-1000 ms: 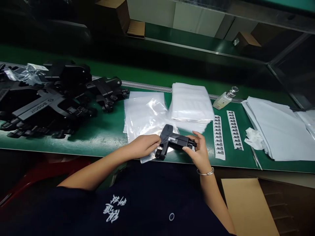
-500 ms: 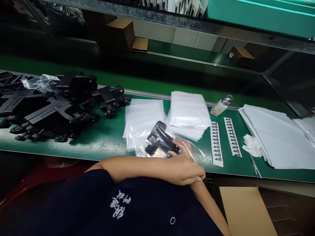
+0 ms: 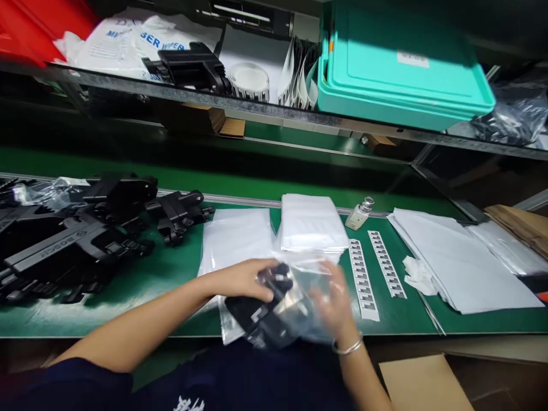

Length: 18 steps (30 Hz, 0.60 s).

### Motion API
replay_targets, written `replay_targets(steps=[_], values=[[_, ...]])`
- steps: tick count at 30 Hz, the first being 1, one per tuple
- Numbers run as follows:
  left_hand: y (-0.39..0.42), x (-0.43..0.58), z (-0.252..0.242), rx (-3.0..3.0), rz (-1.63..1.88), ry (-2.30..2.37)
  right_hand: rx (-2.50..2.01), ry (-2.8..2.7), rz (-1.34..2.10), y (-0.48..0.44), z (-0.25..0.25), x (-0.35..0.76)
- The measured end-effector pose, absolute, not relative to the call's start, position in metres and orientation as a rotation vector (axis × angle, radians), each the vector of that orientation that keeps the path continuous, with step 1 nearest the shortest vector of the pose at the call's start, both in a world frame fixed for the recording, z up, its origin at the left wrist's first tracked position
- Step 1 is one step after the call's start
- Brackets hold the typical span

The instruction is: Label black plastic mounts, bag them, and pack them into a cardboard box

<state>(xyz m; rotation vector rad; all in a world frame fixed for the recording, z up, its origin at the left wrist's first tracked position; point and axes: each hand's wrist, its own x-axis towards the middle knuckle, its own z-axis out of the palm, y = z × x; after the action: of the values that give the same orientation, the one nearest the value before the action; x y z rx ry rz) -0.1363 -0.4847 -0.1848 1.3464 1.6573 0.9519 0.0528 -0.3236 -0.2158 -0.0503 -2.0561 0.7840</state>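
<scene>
My left hand [image 3: 244, 282] is closed around a black plastic part [image 3: 257, 319], thumb across its top, over the front edge of the bench. A clear plastic bag [image 3: 299, 305] surrounds at least the right side of this part; how much lies inside is hard to tell. My right hand [image 3: 334, 299], smeared by motion and with a bracelet at the wrist, grips the bag's right side. Just behind are flat translucent bags [image 3: 237, 231] and a thicker stack of white bags [image 3: 312, 222].
Black parts [image 3: 72, 245] are heaped on the left. To the right lie label strips [image 3: 363, 279], a small bottle [image 3: 359, 214], crumpled tissue [image 3: 418, 274], tweezers [image 3: 431, 314] and white sheets [image 3: 462, 262]. A shelf with a teal case [image 3: 402, 80] hangs above the bench [image 3: 180, 308].
My left hand has moved from my right wrist to the black part. Part and bag are now raised and nearer my body, with my right hand on the bag's side. The view has tilted up.
</scene>
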Motion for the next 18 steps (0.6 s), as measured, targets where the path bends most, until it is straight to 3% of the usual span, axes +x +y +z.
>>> replay_targets(steps=[2, 4, 7, 11, 15, 18], values=[[-0.492, -0.133, -0.197, 1.059, 1.288, 1.729, -0.344, -1.851, 0.814, -0.316, -0.212, 0.056], [-0.496, -0.127, -0.203, 0.9, 1.418, 1.773, -0.221, -1.954, 0.77, -0.32, -0.201, 0.056], [-0.497, -0.111, -0.204, 0.96, 1.273, 1.858, 0.11, -2.44, 0.679, -0.338, -0.177, 0.043], [-0.499, -0.088, -0.209, 1.311, 1.15, 1.846, 0.157, -2.745, 0.892, -0.336, -0.164, 0.031], [-0.488, -0.074, -0.203, 1.602, 1.115, 1.804, 0.303, -2.57, 1.206, -0.309, -0.174, 0.069], [-0.473, -0.075, -0.192, 1.764, 1.081, 1.801, 0.123, -2.3, 1.223, -0.295, -0.173, 0.141]])
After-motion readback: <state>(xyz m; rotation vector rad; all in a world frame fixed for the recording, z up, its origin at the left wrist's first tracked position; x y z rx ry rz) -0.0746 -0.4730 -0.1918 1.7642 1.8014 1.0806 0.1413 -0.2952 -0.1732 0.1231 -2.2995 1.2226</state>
